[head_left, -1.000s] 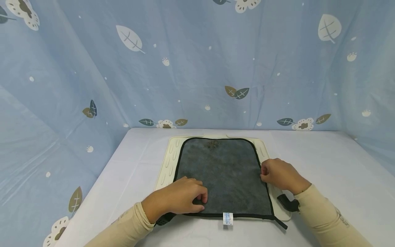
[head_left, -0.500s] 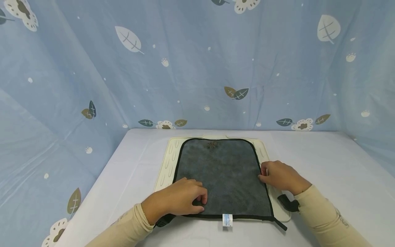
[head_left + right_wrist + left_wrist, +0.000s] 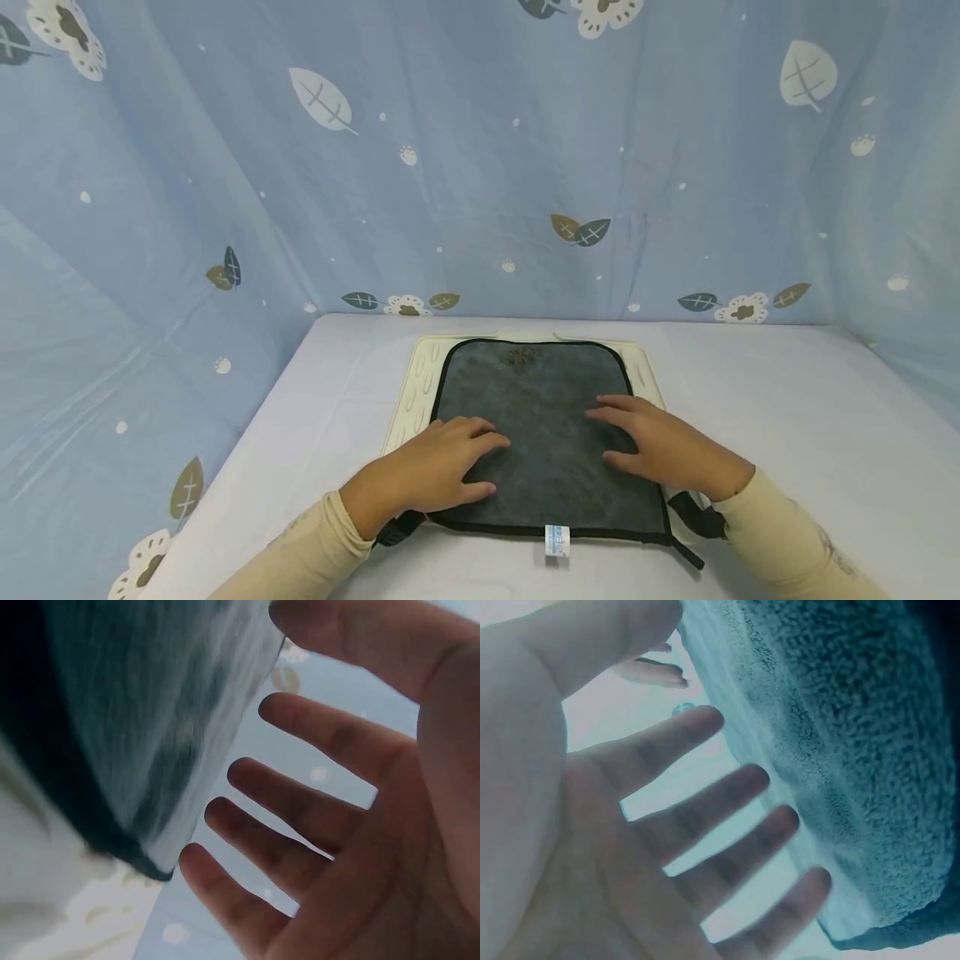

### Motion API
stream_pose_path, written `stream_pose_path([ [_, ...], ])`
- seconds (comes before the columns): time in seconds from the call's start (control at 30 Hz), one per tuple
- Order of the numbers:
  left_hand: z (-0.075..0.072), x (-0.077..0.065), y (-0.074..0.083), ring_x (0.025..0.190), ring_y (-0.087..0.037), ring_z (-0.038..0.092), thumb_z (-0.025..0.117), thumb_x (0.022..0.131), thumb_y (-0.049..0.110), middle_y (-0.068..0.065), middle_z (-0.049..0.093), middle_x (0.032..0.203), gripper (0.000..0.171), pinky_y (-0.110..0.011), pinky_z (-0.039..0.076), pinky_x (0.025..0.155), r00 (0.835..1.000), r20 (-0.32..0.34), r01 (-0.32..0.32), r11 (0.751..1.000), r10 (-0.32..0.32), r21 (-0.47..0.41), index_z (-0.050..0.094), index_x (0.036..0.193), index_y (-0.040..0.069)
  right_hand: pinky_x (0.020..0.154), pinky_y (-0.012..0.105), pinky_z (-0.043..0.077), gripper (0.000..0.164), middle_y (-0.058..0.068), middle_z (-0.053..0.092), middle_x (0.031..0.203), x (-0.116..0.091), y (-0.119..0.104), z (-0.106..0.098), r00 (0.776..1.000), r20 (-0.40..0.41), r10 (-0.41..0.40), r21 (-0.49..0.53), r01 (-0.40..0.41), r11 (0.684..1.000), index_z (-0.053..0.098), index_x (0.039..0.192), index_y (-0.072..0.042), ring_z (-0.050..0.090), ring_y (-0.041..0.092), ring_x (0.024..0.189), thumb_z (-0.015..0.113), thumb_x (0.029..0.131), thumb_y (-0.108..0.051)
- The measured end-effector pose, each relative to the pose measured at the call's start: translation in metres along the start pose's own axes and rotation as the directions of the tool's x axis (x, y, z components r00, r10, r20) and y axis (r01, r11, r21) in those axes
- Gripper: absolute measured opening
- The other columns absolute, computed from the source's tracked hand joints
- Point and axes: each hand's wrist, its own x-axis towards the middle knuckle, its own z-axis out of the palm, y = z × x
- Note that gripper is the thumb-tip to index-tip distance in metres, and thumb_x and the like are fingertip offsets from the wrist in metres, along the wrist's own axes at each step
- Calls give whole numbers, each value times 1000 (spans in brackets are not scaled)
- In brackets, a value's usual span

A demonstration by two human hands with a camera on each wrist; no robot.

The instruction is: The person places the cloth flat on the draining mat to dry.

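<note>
A dark grey towel with a black border lies flat, and a brown stain marks it near its far edge. Beneath it is a cream board with oval ridges along the side. My left hand is over the towel's near left part, its fingers spread and holding nothing. Over the right part is my right hand, fingers extended toward the middle, also holding nothing. Both wrist views show spread fingers beside the towel's surface; whether any fingertip touches it I cannot tell.
A white label and a black hanging loop stick out past the towel's near edge onto the white table. A blue curtain with leaf and flower prints encloses the back and sides.
My right hand has let go of the towel's right edge, moved left over the cloth and straightened its fingers. The left hand's curled fingers have opened out. The towel lies much as before.
</note>
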Motion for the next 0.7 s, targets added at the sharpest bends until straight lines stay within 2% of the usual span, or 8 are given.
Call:
stream_pose_path([
  [0.1,2,0,0,145,-25,40,66,94,47,-3,42,156,60,-58,38,110,999,36,33,999,-33,-6,46,149,31,99,54,48,60,20,40,155,0,-5,4,996,85,6,34,-9,999,53,144,-11,44,43,138,74,91,-29],
  [0.23,3,0,0,146,-25,38,70,92,44,-3,40,157,59,-57,38,111,998,50,48,999,-47,-7,49,147,31,102,54,47,62,19,37,158,-1,-7,6,989,146,26,62,-36,997,54,144,-11,41,42,142,75,89,-29],
  [0.43,3,-1,-2,146,-24,38,71,92,45,-2,41,157,58,-58,38,110,997,62,48,999,-48,3,52,145,32,101,54,47,60,18,39,157,-2,-9,6,986,165,36,68,-48,997,55,143,-12,42,42,141,76,89,-28],
  [0.57,0,-2,-4,145,-23,39,66,94,49,1,42,156,56,-58,36,112,997,70,35,998,-32,-43,50,145,34,105,56,44,55,15,44,155,-3,-13,3,980,185,69,57,-80,995,58,141,-12,42,40,142,74,91,-31],
  [0.63,-4,-2,-4,145,-22,39,61,96,53,2,41,157,56,-57,34,114,999,51,15,997,-11,-77,48,147,34,105,57,43,53,14,45,154,-4,-16,-1,980,185,70,48,-81,996,59,140,-13,42,40,141,72,92,-31],
  [0.7,-8,-2,-5,147,-22,37,56,97,57,2,39,159,59,-57,30,116,1000,6,-6,995,7,-95,45,150,34,105,58,43,53,15,45,154,-5,-19,-4,987,153,46,43,-53,998,58,141,-13,43,40,141,71,93,-32],
])
